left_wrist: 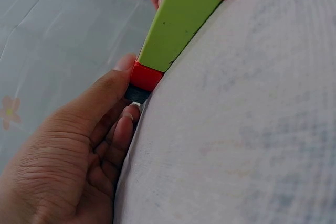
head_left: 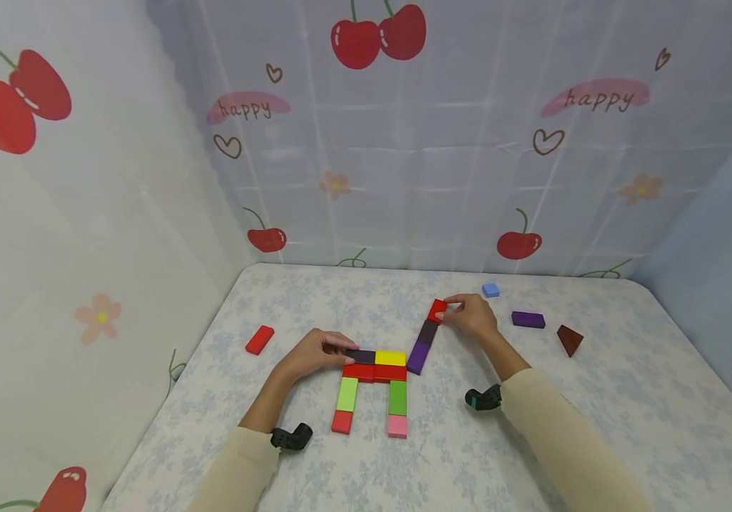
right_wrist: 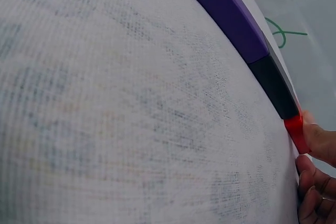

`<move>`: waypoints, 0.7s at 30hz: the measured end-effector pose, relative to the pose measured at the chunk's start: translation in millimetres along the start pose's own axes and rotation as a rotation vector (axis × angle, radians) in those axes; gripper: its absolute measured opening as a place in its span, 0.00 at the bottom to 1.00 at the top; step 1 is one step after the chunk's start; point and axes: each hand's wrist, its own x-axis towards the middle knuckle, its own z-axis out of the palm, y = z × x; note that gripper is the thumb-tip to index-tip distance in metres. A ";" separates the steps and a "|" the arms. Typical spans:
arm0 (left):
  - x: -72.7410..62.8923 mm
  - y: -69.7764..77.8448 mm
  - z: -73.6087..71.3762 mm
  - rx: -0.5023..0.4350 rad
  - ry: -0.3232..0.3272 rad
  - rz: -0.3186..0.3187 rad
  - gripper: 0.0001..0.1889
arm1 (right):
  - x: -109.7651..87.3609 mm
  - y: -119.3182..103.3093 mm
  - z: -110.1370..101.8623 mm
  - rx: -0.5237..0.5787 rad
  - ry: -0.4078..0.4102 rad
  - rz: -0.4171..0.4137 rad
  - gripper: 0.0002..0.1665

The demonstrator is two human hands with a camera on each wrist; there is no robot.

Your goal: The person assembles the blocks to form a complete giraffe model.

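Note:
Flat coloured blocks lie joined in a figure on the table. My left hand (head_left: 311,353) pinches the left end of a black block (head_left: 362,357), which adjoins a yellow block (head_left: 390,358). Two red blocks (head_left: 390,373) run along below them. Light green (head_left: 347,395) and darker green (head_left: 398,398) blocks extend down, ending in a red block (head_left: 342,422) and a pink block (head_left: 397,426). Slanting up on the right are a purple block (head_left: 419,355) and another black block (right_wrist: 274,85). At that strip's top, my right hand (head_left: 471,316) pinches a small red block (head_left: 438,311).
A loose red block (head_left: 260,340) lies at the left. Toward the back right are a small blue block (head_left: 490,290), a purple block (head_left: 528,319) and a brown triangular block (head_left: 570,340). A cherry-patterned curtain (head_left: 404,156) hangs behind the patterned tabletop (head_left: 468,462).

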 end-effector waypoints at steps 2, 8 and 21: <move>0.3 0.0 0.3 0.003 0.002 -0.003 0.15 | -1.1 -0.1 1.3 -0.006 0.006 0.003 0.27; -0.2 -1.3 1.4 0.008 0.004 0.004 0.15 | -3.5 0.3 2.0 -0.024 0.002 -0.022 0.26; 0.3 -2.6 1.2 0.026 0.011 0.001 0.15 | -4.7 0.9 2.3 -0.058 -0.003 -0.036 0.27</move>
